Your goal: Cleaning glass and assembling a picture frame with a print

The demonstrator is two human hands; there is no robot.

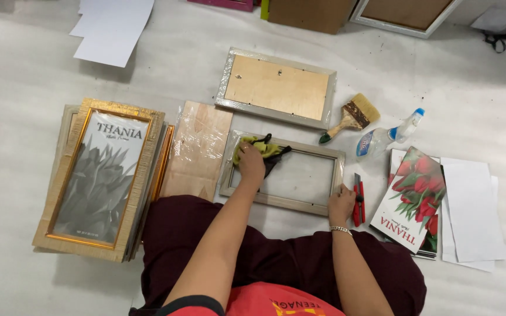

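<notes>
The empty picture frame (282, 172) lies on the white floor covering just before the person's knees, hemmed in by a wrapped backing board (197, 149) on one side and red pliers (358, 199) on the other; open floor lies farther out. The person's lap is cut off below. The left hand (251, 162) presses a yellow-black cloth (262, 149) on the glass, fingers curled. The right hand (341, 200) rests fairly flat on the frame's corner.

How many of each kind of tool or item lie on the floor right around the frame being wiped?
Wooden-handled paintbrush: 1
Clear spray bottle with blue nozzle: 1
Red-handled cutter: 1
Yellow-green cloth under the left hand: 1
Plastic-wrapped brown backing board: 1
Total: 5
</notes>
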